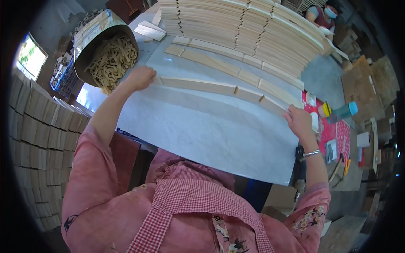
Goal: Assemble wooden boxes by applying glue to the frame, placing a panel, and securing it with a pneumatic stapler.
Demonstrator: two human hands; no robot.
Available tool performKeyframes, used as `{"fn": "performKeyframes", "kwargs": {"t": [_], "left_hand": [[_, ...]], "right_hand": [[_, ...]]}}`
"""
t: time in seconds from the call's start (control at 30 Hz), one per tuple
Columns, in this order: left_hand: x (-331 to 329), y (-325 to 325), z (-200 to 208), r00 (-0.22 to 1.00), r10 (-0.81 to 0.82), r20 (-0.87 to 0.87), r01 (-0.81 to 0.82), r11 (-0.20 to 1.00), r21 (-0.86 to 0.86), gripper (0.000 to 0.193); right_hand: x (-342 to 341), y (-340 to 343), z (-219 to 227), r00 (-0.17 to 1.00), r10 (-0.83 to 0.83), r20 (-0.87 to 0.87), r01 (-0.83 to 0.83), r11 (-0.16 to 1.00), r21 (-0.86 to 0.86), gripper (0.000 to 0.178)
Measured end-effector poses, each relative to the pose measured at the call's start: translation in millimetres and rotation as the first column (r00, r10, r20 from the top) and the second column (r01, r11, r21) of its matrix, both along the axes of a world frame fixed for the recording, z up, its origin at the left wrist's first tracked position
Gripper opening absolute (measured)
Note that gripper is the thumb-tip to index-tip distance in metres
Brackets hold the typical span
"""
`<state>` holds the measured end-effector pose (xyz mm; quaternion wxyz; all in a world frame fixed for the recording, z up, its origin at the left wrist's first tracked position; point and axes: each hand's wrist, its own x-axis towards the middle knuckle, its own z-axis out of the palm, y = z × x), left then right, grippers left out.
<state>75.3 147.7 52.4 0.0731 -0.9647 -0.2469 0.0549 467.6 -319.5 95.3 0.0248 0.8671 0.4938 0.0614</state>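
Note:
A long, thin, pale wooden slat with slots cut in its edge stretches across the grey marbled tabletop. My left hand is closed around its left end, fingers curled. At the opposite end, my right hand pinches the slat between thumb and fingers. Behind it lies another notched slat, and farther back a third slat rests close to a tall stack of notched slats.
A drum-like container of tan looped strips lies tilted at the left. Right of the table are a teal-lidded jar, a yellow-topped container and a red cloth. Stacked wood fills the left. A masked co-worker is far right.

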Motion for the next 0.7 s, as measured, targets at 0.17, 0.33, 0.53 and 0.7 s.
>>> {"fn": "performKeyframes", "kwargs": {"t": [0.17, 0.33, 0.53, 0.7], "left_hand": [[-52.0, -51.2, -1.8, 0.999, 0.021, -0.028, -0.023, 0.996, -0.087, 0.017], [-52.4, -103.1, -0.7, 0.998, 0.046, -0.046, -0.056, 0.968, -0.244, 0.03], [-54.3, -116.8, -17.9, 0.981, 0.055, 0.185, 0.032, 0.898, -0.44, 0.05], [-53.7, -119.1, -35.9, 0.887, 0.338, 0.316, 0.005, 0.676, -0.737, 0.061]], "right_hand": [[-46.8, 20.5, -25.9, 0.995, -0.096, 0.025, 0.097, 0.993, -0.073, 0.021], [-93.9, 57.4, -46.9, 0.972, -0.168, -0.164, 0.175, 0.984, 0.027, 0.018], [-135.3, 73.4, -54.1, 0.831, 0.318, -0.456, -0.139, 0.913, 0.384, 0.018], [-140.9, 61.1, -59.8, 0.755, 0.645, -0.119, -0.577, 0.739, 0.347, 0.023]]}}
